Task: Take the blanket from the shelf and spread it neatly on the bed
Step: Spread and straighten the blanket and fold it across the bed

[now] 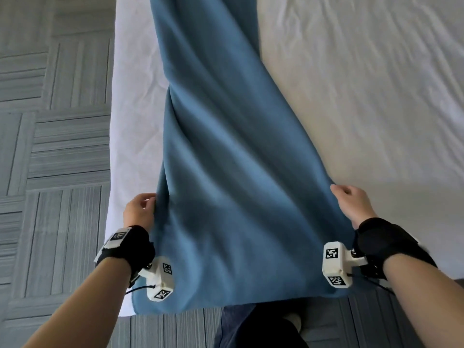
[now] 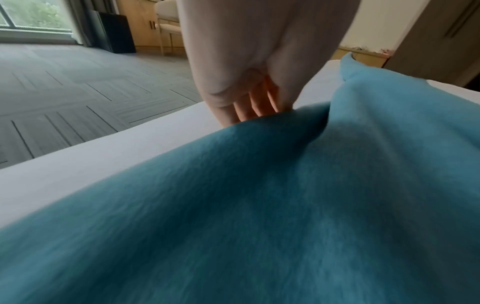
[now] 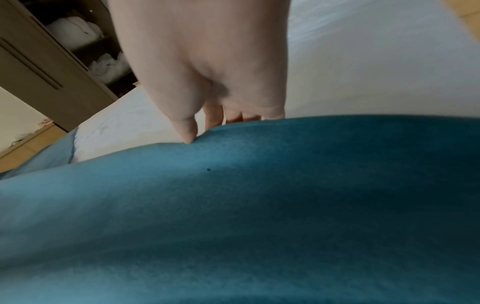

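Observation:
A blue blanket (image 1: 226,172) stretches in a long, partly twisted band from the near corner of the white bed (image 1: 364,84) away across the mattress. My left hand (image 1: 144,204) grips its left edge and my right hand (image 1: 344,194) grips its right edge, holding the near end taut and lifted between them. In the left wrist view my fingers (image 2: 249,107) curl over the blanket (image 2: 259,205) edge. The right wrist view shows my thumb (image 3: 188,131) pinching the blanket (image 3: 259,205) fold against the fingers behind it. The blanket's near hem hangs past the bed's corner.
Grey patterned carpet (image 1: 50,146) lies left of the bed. My legs and a foot (image 1: 293,320) stand at the bed's near end. An open wardrobe with white bedding (image 3: 78,30) stands beyond the bed, and a chair and cabinets (image 2: 166,26) stand near a window.

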A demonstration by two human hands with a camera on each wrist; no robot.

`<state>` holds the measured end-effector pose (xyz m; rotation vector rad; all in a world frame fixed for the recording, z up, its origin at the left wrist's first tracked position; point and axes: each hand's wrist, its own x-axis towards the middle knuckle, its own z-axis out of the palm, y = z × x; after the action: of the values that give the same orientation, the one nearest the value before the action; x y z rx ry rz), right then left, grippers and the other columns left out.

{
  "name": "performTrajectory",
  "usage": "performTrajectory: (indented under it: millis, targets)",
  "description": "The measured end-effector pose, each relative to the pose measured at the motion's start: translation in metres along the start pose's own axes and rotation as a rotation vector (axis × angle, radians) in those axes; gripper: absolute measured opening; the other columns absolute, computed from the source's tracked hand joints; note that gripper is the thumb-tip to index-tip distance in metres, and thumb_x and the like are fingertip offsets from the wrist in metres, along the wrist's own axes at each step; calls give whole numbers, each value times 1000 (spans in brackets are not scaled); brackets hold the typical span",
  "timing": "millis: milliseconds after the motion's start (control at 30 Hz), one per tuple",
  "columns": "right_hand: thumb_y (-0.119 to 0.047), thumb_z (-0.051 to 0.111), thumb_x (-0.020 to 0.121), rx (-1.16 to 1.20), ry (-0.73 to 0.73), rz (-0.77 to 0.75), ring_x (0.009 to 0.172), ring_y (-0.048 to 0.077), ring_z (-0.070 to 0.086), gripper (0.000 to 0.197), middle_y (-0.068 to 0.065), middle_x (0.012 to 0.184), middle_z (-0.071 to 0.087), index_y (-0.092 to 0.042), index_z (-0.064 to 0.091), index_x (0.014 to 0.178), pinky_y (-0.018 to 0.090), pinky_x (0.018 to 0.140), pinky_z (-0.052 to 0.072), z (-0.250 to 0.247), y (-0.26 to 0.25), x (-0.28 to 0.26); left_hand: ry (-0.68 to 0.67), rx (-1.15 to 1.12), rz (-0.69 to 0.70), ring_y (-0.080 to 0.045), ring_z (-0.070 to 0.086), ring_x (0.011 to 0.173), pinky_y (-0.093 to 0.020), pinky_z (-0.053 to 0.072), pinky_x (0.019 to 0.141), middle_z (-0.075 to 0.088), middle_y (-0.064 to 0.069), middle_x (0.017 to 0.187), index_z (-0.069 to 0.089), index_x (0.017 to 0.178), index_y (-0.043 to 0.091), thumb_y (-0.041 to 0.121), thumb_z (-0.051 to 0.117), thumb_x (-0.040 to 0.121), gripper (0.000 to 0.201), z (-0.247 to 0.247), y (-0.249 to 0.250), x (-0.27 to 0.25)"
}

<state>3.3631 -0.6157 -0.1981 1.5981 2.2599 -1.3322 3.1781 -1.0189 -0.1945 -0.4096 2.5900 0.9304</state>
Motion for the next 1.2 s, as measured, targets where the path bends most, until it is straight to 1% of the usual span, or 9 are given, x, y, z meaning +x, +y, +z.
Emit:
performTrajectory:
  millis: [100,267,400,500,600,667,800,1000,1200]
  targets:
    - [-21,65,84,63,-49,24,74,20,52,31,17,76,62,9,67,93,30,67,39,9,-9,6,-176,-72,-30,-24,60,92,-32,47,83,68,-14,107,68,106,9,25,55,92,25,4,7,13]
    - [-20,69,82,188,-57,31,73,18,49,29,9,76,56,8,65,85,30,63,37,19,-28,7,-355,-226,-104,-28,61,91,-44,51,89,66,-19,100,62,100,0,24,66,85,29,8,24,19]
    - [-15,66,83,124,183,-94,73,22,49,13,13,77,55,-3,61,82,37,69,39,6,-34,12,-137,-188,-62,-22,53,78,-35,42,64,59,-11,82,58,97,6,15,77,74,31,-2,23,25]
    - [-17,61,83,87,426,-204,76,22,48,18,10,82,54,-1,59,91,34,71,37,-17,-34,18,98,-130,-46,-22,52,81,-35,43,72,57,-11,90,58,107,3,18,79,71,45,-16,16,27]
    - [-17,57,84,91,532,-235,77,27,51,20,10,85,54,-1,56,96,36,72,39,-23,-34,17,355,-177,-97,-24,55,82,-39,47,82,59,-5,82,58,93,14,18,76,72,28,-26,4,25]
    - [-14,55,86,26,490,-166,90,35,57,22,19,96,60,-2,56,104,40,80,42,-20,-33,19,370,-209,-191,-23,55,78,-40,47,88,56,2,75,54,92,19,15,75,74,28,-36,-10,29]
    - [-3,56,83,-322,253,23,126,42,39,51,24,135,44,-5,42,132,52,99,38,-12,-29,11,14,11,-249,-33,60,95,-37,44,86,62,-28,116,53,123,-3,3,69,79,46,-46,-37,38]
    - [-8,61,77,-722,-4,-520,137,38,27,66,16,149,31,-19,41,139,52,103,35,26,-12,-49,-67,63,-176,-40,59,107,-46,46,94,61,-29,117,48,125,-3,5,68,81,49,-32,-49,16]
    - [-12,51,83,-882,-180,-545,144,30,14,71,5,157,14,-32,24,145,52,104,32,42,19,-85,-202,231,-153,-40,61,100,-38,44,83,66,-27,107,60,108,-8,12,70,81,35,-26,-56,-27]
